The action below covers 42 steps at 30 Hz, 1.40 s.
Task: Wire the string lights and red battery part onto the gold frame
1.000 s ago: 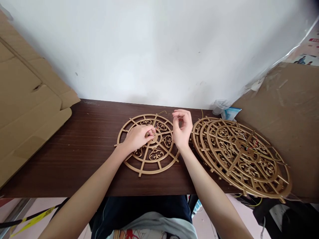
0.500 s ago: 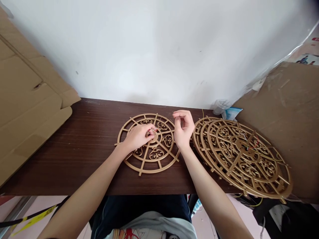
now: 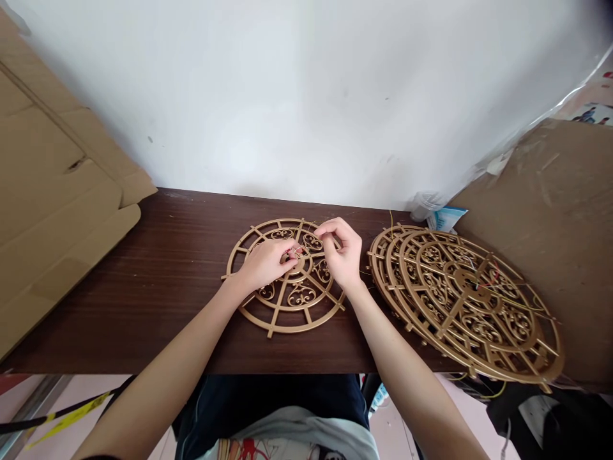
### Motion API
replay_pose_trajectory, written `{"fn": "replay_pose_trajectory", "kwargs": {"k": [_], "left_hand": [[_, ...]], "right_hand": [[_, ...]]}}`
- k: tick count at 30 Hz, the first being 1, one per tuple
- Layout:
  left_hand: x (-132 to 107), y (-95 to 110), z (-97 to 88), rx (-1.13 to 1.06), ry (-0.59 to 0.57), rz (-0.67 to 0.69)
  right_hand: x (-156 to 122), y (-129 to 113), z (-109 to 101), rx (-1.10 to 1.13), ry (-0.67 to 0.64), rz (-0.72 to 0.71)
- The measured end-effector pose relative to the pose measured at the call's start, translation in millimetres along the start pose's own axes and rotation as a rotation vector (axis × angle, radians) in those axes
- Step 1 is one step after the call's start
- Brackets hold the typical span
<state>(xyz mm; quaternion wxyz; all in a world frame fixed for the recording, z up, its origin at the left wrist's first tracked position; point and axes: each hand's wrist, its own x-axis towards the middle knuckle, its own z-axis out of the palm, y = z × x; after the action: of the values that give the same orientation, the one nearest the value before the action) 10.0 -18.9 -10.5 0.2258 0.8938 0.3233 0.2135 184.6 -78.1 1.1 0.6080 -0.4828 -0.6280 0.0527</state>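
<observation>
The left hand (image 3: 265, 263) keeps a pinched grip at the hub of the gold disc (image 3: 287, 330), fingertips pressing a thin wire (image 3: 297, 249) there. The right hand (image 3: 342, 252) has thumb and finger clenched on what looks like the wire's free end, just above the disc's inner ring. The disc lies flat on the counter (image 3: 167, 287), beside a stack of discs (image 3: 474, 300) on its right and cardboard (image 3: 52, 204) on its left; done well, I judge, the left pinch bears down firmly so the disc cannot slide, and the right draws the wire gently, taut but unkinked.
</observation>
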Motion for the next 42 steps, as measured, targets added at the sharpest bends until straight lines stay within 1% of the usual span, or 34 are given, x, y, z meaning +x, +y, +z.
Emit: {"fn": "replay_pose_trajectory", "kwargs": {"k": [3,5,9,12,18,23,33,42], "left_hand": [[0.2,1.9,-1.0,0.027,-0.001,-0.017],[0.4,2.9,-1.7,0.047,-0.003,-0.018],[0.4,2.6,-2.0,0.06,-0.005,0.004],[0.0,1.7,-1.7,0.066,0.003,0.016],[-0.1,0.8,-1.3,0.064,0.005,0.016],[0.2,-0.3,-0.4,0.056,0.003,0.02],[0.4,4.2,-3.8,0.065,-0.012,0.017],[0.6,5.8,-3.9,0.072,-0.024,-0.003]], "right_hand": [[-1.7,0.9,1.5,0.012,-0.121,-0.088],[-2.7,1.1,2.6,-0.006,-0.2,-0.117],[-3.6,-0.9,3.6,-0.051,-0.328,-0.119],[-3.6,-2.0,3.1,-0.068,-0.372,-0.122],[-4.4,1.8,0.8,-0.095,-0.389,-0.105],[-5.1,3.1,1.8,-0.065,-0.414,-0.13],[-6.4,8.4,3.6,-0.162,-0.353,-0.086],[-7.2,10.6,3.9,-0.203,-0.348,-0.074]]}}
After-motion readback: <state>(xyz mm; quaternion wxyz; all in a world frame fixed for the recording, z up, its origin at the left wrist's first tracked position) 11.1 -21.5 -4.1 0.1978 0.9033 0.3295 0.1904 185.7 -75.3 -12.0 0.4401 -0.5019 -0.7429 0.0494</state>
